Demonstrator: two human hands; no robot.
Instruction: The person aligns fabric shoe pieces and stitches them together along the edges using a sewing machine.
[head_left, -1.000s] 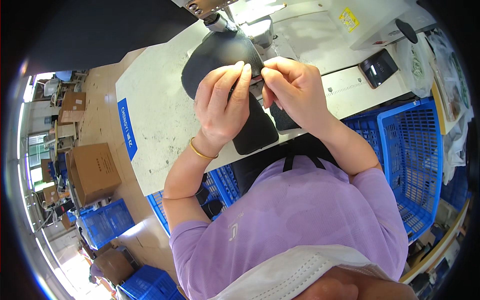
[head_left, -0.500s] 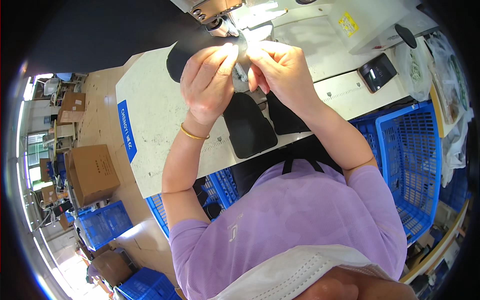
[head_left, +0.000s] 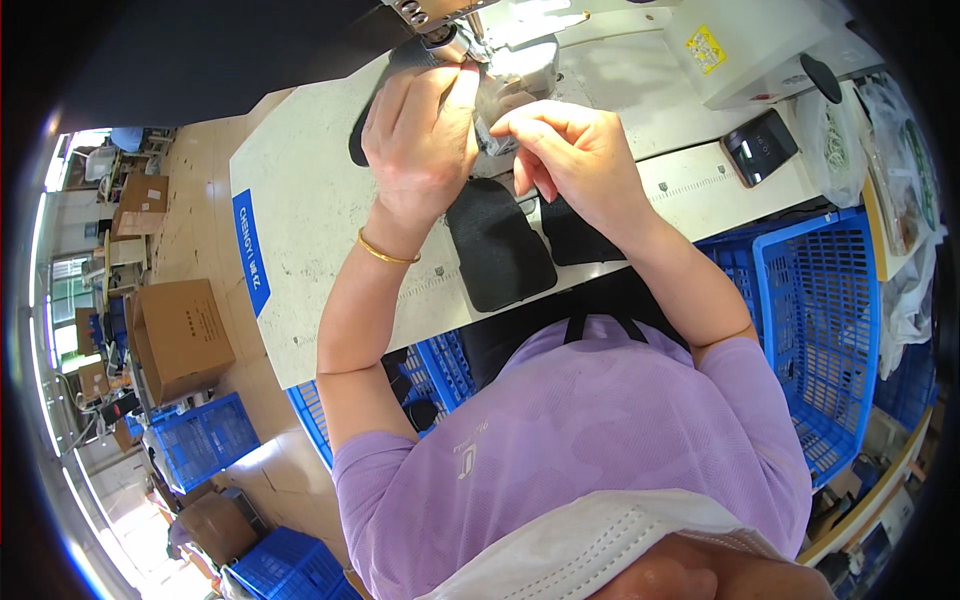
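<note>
My left hand is closed, thumb against fingers, on a black rounded fabric piece beneath the sewing machine head. Most of the piece is hidden by that hand and the machine. To its right, my right hand hovers apart from the fabric with loosely bent, parted fingers, and nothing shows in it. Below the hands, a black rounded flat piece lies at the front of the white table. Another black piece lies beside it, partly under my right wrist.
A phone lies at the table's right, near a clear plastic bag. A blue plastic basket stands below the right edge. On the floor at left are a cardboard box and a blue crate.
My right hand has let go at the machine and moved slightly right and down. My left hand stays by the machine head, and the held black piece has turned, with less of it showing.
</note>
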